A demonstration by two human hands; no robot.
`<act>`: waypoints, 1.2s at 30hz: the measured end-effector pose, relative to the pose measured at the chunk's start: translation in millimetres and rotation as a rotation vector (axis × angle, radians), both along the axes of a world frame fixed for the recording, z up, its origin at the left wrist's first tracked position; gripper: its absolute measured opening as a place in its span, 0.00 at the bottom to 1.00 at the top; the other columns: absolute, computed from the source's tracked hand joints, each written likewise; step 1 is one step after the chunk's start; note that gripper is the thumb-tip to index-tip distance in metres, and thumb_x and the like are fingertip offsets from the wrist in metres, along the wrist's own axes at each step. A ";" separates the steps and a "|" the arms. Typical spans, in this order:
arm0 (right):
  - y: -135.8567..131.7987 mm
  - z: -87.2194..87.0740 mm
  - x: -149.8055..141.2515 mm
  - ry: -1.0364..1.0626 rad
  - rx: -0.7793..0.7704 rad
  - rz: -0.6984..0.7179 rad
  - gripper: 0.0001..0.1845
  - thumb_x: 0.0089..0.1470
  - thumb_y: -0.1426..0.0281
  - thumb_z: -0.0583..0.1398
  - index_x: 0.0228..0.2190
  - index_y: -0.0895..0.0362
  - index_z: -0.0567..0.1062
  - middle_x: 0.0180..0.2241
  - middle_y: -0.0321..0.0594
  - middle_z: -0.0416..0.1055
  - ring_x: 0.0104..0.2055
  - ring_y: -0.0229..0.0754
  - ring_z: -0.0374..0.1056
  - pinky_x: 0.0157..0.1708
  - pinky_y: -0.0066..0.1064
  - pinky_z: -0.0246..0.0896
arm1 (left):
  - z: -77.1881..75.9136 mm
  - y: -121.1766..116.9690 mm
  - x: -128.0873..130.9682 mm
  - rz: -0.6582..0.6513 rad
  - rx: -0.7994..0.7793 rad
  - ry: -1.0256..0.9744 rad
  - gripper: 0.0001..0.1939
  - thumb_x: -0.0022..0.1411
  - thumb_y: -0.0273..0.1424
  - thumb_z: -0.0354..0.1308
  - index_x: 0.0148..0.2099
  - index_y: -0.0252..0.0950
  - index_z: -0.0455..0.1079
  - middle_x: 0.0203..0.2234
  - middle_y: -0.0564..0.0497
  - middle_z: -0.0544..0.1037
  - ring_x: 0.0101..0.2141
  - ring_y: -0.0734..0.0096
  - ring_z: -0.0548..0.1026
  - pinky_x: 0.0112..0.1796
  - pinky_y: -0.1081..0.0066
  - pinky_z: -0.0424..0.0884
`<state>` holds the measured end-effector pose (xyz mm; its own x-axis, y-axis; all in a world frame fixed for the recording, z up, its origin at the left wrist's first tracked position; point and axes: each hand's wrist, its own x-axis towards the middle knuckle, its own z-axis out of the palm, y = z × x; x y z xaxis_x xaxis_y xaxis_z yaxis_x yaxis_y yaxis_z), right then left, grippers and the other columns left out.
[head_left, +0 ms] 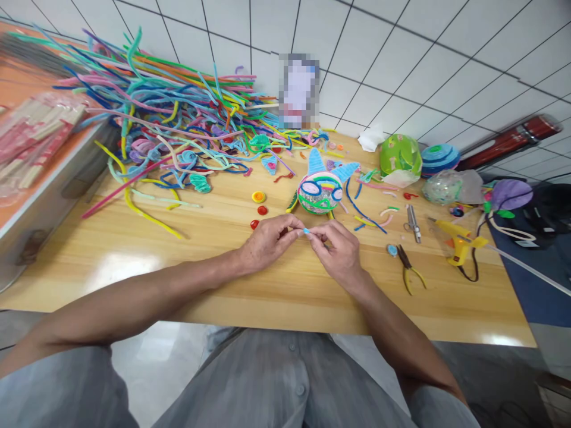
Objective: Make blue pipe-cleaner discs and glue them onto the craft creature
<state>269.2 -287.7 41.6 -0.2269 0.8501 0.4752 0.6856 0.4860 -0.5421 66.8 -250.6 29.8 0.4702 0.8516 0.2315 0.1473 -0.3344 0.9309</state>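
Blue piece [306, 231] in front of the eared ball [319, 195]: left hand [269, 241] and right hand [338, 248] pinch it, fingers [291, 221] closed, likely for 2-sided control.

Honestly can't make out any text here — the glue gun [464, 239] is showing tiny blurred marks, and the upright rectangular panel [298, 89] is coming through pixelated.

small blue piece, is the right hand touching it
Touching. The head view shows the right hand pinching one end of the small blue piece, opposite the left hand.
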 end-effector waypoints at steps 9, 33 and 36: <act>-3.2 -0.1 -1.7 -0.064 0.038 0.000 0.07 0.65 0.70 0.62 0.35 0.51 0.81 0.31 0.41 0.79 0.33 0.43 0.73 0.36 0.37 0.68 | -4.3 -1.3 -1.2 0.012 0.135 0.084 0.07 0.70 0.31 0.55 0.40 0.36 0.73 0.29 0.52 0.77 0.28 0.73 0.71 0.34 0.73 0.67; -2.7 -1.2 -4.1 0.078 -0.026 -0.010 0.04 0.64 0.71 0.64 0.36 0.52 0.80 0.30 0.36 0.77 0.30 0.39 0.69 0.32 0.32 0.64 | -3.5 -2.1 -0.6 0.031 0.097 -0.038 0.08 0.71 0.31 0.57 0.40 0.33 0.75 0.29 0.52 0.77 0.28 0.75 0.71 0.31 0.75 0.65; -2.2 -0.9 -6.0 0.166 -0.067 -0.013 0.04 0.63 0.72 0.65 0.34 0.52 0.79 0.29 0.34 0.76 0.29 0.37 0.68 0.31 0.31 0.62 | -3.5 -3.6 1.2 0.013 -0.087 -0.131 0.10 0.70 0.35 0.60 0.40 0.33 0.75 0.29 0.53 0.77 0.29 0.75 0.71 0.32 0.74 0.67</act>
<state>263.2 -289.9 40.7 -0.1391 0.8834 0.4474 0.5899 0.4368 -0.6791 68.0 -254.2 26.2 0.4295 0.8772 0.2148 0.0265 -0.2500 0.9679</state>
